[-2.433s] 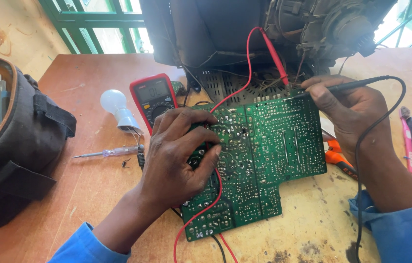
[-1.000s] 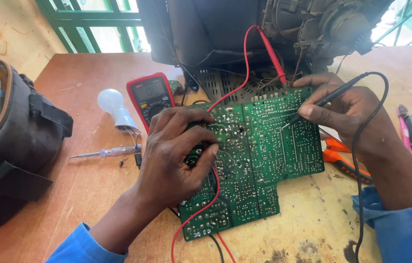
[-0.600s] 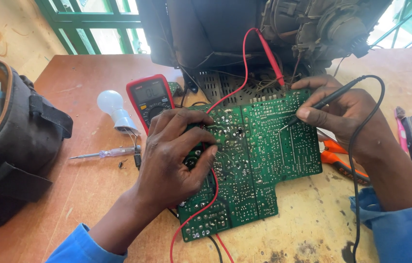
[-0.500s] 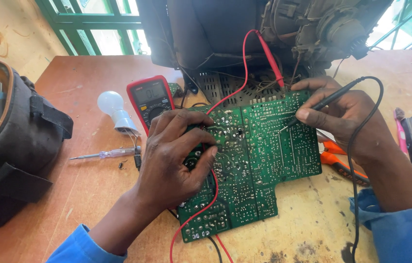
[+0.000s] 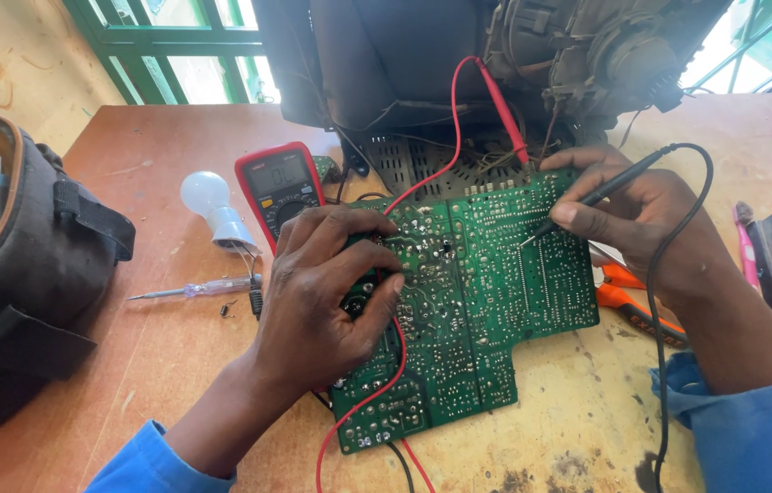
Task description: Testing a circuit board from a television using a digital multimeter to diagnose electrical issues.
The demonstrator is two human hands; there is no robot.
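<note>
Glossy green circuit board [image 5: 486, 301] with shiny solder lies on matt, scuffed wooden table [image 5: 158, 356]; black cloth bag [image 5: 30, 274].

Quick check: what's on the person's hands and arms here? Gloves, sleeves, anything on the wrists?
Both hands are bare: no gloves on the left hand or the right hand. No watch, ring or band shows. Each arm wears a bright blue long sleeve, pushed up the forearm: left sleeve, right sleeve. The cuffs look plain, without visible markings.
</note>
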